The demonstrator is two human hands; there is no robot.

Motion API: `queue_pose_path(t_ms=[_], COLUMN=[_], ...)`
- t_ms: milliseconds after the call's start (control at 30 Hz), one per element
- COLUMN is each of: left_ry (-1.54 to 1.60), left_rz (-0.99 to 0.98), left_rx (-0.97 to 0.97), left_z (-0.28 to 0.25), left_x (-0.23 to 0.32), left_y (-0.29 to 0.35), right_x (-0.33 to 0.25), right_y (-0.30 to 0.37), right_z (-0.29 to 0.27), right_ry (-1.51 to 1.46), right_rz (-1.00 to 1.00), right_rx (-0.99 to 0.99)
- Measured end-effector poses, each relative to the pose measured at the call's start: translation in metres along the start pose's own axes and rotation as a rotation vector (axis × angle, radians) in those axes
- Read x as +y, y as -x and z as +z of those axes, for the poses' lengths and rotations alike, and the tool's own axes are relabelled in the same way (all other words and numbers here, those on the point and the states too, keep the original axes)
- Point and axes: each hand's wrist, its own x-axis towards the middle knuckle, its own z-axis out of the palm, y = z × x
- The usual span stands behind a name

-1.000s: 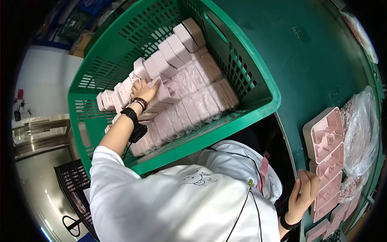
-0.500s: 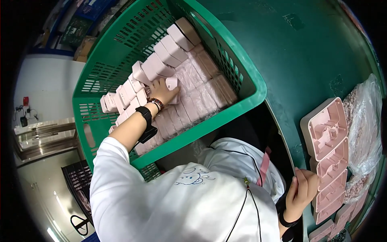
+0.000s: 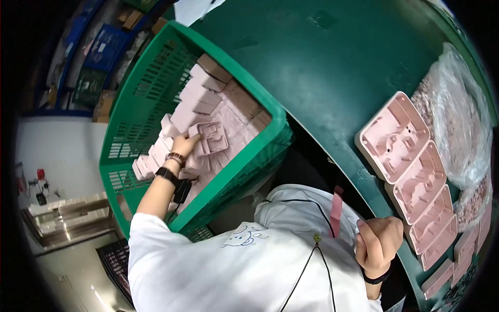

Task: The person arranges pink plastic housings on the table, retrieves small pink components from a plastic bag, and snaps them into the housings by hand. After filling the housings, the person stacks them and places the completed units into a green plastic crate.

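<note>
My left hand (image 3: 185, 145) reaches into a green plastic basket (image 3: 283, 122) and grips a pink plastic housing (image 3: 214, 139) by its left side. The housing's open, ribbed inside faces up, over a layer of wrapped pink pieces. Other pink housings (image 3: 196, 99) stand stacked in a row along the basket's far left side. By the table edge on the right, my right hand (image 3: 380, 242) is closed with its fingers curled in. What it holds, if anything, is hidden. Closest to it is a row of open pink housings (image 3: 418, 179) on the table.
The green table (image 3: 322, 67) stretches behind and to the right of the basket. A clear plastic bag (image 3: 452, 125) with many small pinkish parts lies beyond the housing row. Blue shelving with bins (image 3: 106, 47) stands at the upper left, and a dark crate (image 3: 115, 262) lies below the basket.
My left hand has lifted and turned a housing so that its hollow inside shows. My right hand has curled its fingers further. The whole view has shifted.
</note>
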Motion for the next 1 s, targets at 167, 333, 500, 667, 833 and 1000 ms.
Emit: queue_pose_path(t_ms=[167,333,500,667,833,1000], left_ry=[-0.044,0.547,0.382,0.510,1.008,1.420], left_rz=[0.576,0.774,1.110,1.161,0.924,0.623], left_rx=[0.350,0.365,-0.071,-0.210,0.123,-0.101], left_z=[-0.110,-0.140,-0.107,-0.094,-0.106,-0.118], left_x=[0.080,0.173,0.223,0.249,0.255,0.234], left_y=[0.078,0.186,0.208,0.217,0.170,0.145], right_x=[0.010,-0.008,-0.022,-0.022,0.027,0.063], right_y=[-0.014,-0.059,-0.116,-0.126,-0.173,-0.219], right_z=[0.002,0.003,-0.024,-0.045,-0.043,-0.021], right_ry=[-0.022,-0.245,0.197,0.101,0.134,0.008], right_rz=[-0.077,-0.124,-0.211,-0.269,0.016,0.585], right_rx=[0.142,0.400,0.779,0.099,0.302,-0.416])
